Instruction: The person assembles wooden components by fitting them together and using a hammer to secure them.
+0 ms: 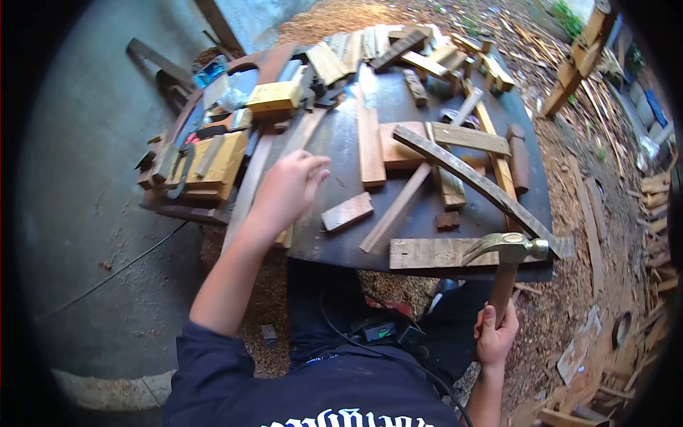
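My right hand (496, 334) grips the wooden handle of a claw hammer (509, 250), whose metal head hangs over a flat board (427, 252) at the near edge of the dark workbench (341, 135). My left hand (286, 191) reaches over the bench's left part with its fingers loosely curled and nothing visibly in them, next to a long thin strip (249, 185). A small wood block (347, 211) lies just right of that hand. A long curved wooden piece (473, 181) runs diagonally toward the hammer head.
Many wood offcuts and slats (398, 50) crowd the far part of the bench. Yellow blocks and tools (213, 160) sit at the left. A power tool with a black cable (377, 331) lies at my legs. Sawdust and scraps (605, 213) cover the ground to the right.
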Demonstrator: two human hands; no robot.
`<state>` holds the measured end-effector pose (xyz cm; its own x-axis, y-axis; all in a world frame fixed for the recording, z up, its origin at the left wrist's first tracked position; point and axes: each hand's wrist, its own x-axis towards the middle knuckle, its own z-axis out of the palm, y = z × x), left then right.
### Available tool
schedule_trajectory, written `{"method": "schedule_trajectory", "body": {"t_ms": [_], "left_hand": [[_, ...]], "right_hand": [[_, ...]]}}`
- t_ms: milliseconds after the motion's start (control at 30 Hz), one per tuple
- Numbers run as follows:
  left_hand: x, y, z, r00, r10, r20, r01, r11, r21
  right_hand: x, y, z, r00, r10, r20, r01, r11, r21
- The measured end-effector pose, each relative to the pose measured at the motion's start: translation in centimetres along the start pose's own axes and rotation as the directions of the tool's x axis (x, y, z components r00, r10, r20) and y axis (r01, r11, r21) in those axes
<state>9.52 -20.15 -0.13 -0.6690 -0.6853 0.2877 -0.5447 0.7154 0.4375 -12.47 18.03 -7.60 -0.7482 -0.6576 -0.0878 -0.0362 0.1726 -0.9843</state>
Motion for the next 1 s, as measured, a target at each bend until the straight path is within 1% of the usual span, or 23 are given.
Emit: {"method": "schedule_trajectory", "body": {"t_ms": [67,100,133,200,267,300,333,367,433,467,500,533,567,600,700,733,800,833,867,933,967,1000], "left_hand": [[-2.0,4.1,0.3,0.994,0.089,0.064,-0.080,0.988,-0.132],[-3.0,4.8,1.3,0.992,0.113,0.060,-0.104,0.985,-0.140],[-3.6,5.7,2.0,0.997,0.058,0.055,-0.046,0.980,-0.195],[-4.7,7.5,2.8,0.997,-0.065,0.043,0.075,0.955,-0.287],[-5.5,6.5,4.4,1.000,0.010,-0.025,-0.013,0.991,-0.133],[-5.5,6.2,4.9,0.997,0.046,-0.055,-0.049,0.998,-0.050],[-5.5,6.1,5.1,0.993,0.088,-0.080,-0.086,0.996,0.033],[-5.2,6.6,4.9,0.994,0.043,-0.098,-0.039,0.998,0.042],[-3.7,8.4,4.4,0.983,0.140,-0.120,-0.138,0.990,0.022],[-2.9,9.4,4.1,0.974,0.181,-0.133,-0.180,0.984,0.013],[-2.1,10.9,4.3,0.956,0.277,-0.102,-0.276,0.961,0.016],[-1.6,12.3,5.1,0.950,0.311,-0.036,-0.309,0.950,0.038],[-1.2,13.8,6.1,0.938,0.345,0.028,-0.346,0.936,0.059],[-0.8,14.7,6.9,0.921,0.379,0.095,-0.386,0.919,0.076],[0.3,15.2,10.6,0.920,0.315,0.232,-0.365,0.905,0.218],[0.6,15.4,11.2,0.928,0.302,0.218,-0.350,0.908,0.230],[0.7,15.7,11.3,0.934,0.270,0.235,-0.318,0.927,0.199],[0.5,15.8,11.3,0.940,0.287,0.185,-0.314,0.939,0.142],[0.2,16.2,10.8,0.948,0.284,0.144,-0.296,0.952,0.075],[-0.9,17.9,8.8,0.933,0.312,0.179,-0.316,0.949,-0.003],[-1.5,19.2,7.8,0.885,0.392,0.252,-0.392,0.919,-0.050],[-1.8,20.5,7.4,0.820,0.473,0.323,-0.467,0.878,-0.101]], "right_hand": [[-0.7,0.3,-0.5,0.999,-0.001,-0.034,0.000,0.999,-0.041],[-1.0,0.6,-0.9,0.999,-0.021,-0.042,0.018,0.997,-0.075],[-1.1,0.9,-1.3,0.998,-0.048,-0.037,0.044,0.993,-0.106],[-1.5,1.2,-2.0,0.998,-0.041,-0.053,0.030,0.980,-0.194],[-1.8,1.8,-2.4,0.998,-0.045,-0.046,0.029,0.954,-0.300],[-2.1,1.5,-2.3,0.998,-0.006,-0.057,-0.011,0.952,-0.306],[-2.3,1.6,-2.1,0.999,0.001,-0.054,-0.017,0.954,-0.298],[-2.4,1.9,-2.1,0.998,0.007,-0.056,-0.023,0.957,-0.290],[-2.6,3.0,-2.0,0.999,0.013,-0.051,-0.027,0.961,-0.274],[-2.8,3.6,-1.9,0.998,0.047,-0.041,-0.056,0.964,-0.259],[-2.9,4.0,-1.8,0.997,0.078,-0.027,-0.082,0.966,-0.244],[-2.8,4.1,-1.7,0.995,0.102,-0.010,-0.102,0.968,-0.231],[-2.9,3.1,-1.2,0.986,0.166,0.012,-0.163,0.977,-0.140],[-3.1,3.5,-0.9,0.992,0.128,0.010,-0.126,0.984,-0.128],[-3.1,3.6,-0.8,0.992,0.129,0.002,-0.128,0.983,-0.133],[-3.1,4.4,-1.1,0.994,0.106,-0.006,-0.106,0.980,-0.169],[-3.5,4.6,-1.7,0.998,0.068,0.005,-0.066,0.979,-0.194],[-4.0,4.4,-2.2,0.996,0.093,0.003,-0.091,0.976,-0.196],[-4.6,4.5,-2.8,0.997,0.075,-0.021,-0.077,0.976,-0.203],[-6.5,4.9,-4.2,0.998,0.032,-0.050,-0.042,0.973,-0.226],[-7.5,5.1,-5.3,0.997,-0.006,-0.074,-0.012,0.968,-0.249],[-8.7,5.7,-6.5,0.995,0.015,-0.094,-0.039,0.965,-0.260]]}}
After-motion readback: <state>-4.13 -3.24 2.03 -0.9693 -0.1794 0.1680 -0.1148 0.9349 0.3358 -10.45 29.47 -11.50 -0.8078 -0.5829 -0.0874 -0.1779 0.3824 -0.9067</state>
